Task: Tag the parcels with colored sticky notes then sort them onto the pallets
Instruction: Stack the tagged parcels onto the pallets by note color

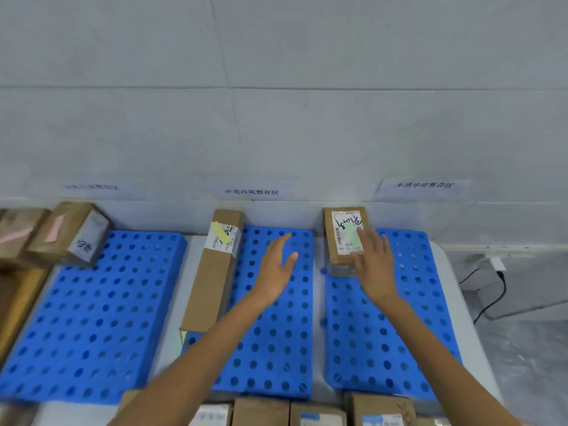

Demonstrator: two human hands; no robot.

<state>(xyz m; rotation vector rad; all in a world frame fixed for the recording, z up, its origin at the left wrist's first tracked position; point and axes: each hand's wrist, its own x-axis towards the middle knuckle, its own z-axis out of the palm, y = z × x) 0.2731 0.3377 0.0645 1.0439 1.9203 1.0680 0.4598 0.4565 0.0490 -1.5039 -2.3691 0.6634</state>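
Observation:
Three blue perforated pallets lie side by side on a white table. A small brown parcel [342,241] with a pale green sticky note on its white label rests at the far end of the right pallet [368,348]. My right hand [373,265] is flat with straight fingers beside and over that parcel's near right corner. My left hand [276,265] hovers with spread fingers above the middle pallet [276,348], holding nothing. A long brown parcel [212,272] with a yellow note lies along the middle pallet's left edge. Parcels with pink notes [55,232] sit at the far end of the left pallet [92,318].
Several untagged cardboard parcels [307,413] line the table's near edge. Paper signs with writing [252,192] hang on the grey wall behind each pallet. A black cable [491,296] runs across the floor to the right of the table.

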